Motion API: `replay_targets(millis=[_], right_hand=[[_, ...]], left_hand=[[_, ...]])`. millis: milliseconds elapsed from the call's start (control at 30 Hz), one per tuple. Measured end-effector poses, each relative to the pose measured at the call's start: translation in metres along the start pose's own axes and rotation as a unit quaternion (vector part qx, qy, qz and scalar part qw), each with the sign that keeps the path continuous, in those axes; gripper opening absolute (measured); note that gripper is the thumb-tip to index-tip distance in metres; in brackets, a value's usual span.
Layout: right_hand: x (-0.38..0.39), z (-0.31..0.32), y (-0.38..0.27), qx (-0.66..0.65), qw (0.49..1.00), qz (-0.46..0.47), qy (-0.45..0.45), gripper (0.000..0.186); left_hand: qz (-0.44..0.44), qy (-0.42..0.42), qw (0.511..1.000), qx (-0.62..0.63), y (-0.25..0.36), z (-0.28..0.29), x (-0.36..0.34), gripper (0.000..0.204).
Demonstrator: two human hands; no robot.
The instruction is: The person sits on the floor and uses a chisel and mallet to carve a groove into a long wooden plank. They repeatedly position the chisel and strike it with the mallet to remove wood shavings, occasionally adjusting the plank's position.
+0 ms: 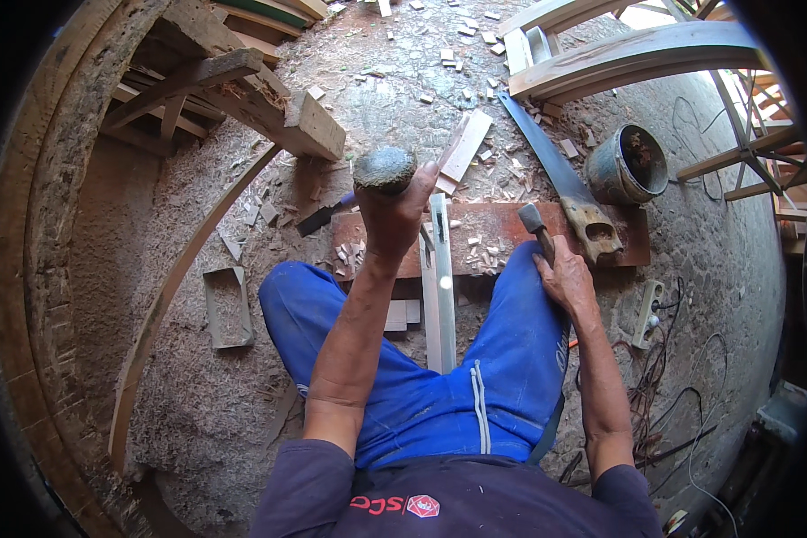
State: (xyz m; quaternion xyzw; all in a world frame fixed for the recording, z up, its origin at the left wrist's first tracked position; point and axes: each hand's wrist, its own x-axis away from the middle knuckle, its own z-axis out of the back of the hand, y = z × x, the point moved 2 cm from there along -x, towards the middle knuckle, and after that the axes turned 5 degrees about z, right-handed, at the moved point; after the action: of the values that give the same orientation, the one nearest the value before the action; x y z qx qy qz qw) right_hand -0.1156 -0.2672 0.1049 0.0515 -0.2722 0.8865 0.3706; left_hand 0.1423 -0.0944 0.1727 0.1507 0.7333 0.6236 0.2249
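My left hand (394,215) is wrapped round an upright chisel, its broad, battered round handle end (386,169) facing up. Below the fist, a bit of the blade shows beside a pale wooden bar (446,314), which has a dark slot near its far end. The bar runs between my knees and rests on a reddish-brown plank (502,224) strewn with wood chips. My right hand (567,278) grips a hammer (531,217) by its short handle over my right knee, its metal head apart from the chisel.
A handsaw (547,152) lies at the plank's right end beside a dirty bucket (626,166). Left of the plank is a purple-handled blade (321,217). A curved wooden strip (175,287) and open box (228,308) lie left; a power strip (647,314) and cables lie right.
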Motion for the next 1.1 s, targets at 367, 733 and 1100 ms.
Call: replay_targets(millis=[367, 733, 1100], right_hand=[[-0.001, -0.001, -0.002, 0.017, 1.000, 0.002, 0.000, 0.040], [0.014, 0.059, -0.092, -0.242, 0.960, 0.136, -0.040, 0.049], [0.038, 0.109, -0.197, 0.152, 0.917, 0.369, -0.022, 0.030]], left_hand=[[0.025, -0.006, 1.000, 0.000, -0.032, 0.017, 0.018, 0.019], [-0.099, 0.004, 0.992, -0.084, -0.051, 0.020, 0.028, 0.018], [-0.186, -0.007, 0.976, -0.117, -0.038, -0.001, 0.052, 0.037]])
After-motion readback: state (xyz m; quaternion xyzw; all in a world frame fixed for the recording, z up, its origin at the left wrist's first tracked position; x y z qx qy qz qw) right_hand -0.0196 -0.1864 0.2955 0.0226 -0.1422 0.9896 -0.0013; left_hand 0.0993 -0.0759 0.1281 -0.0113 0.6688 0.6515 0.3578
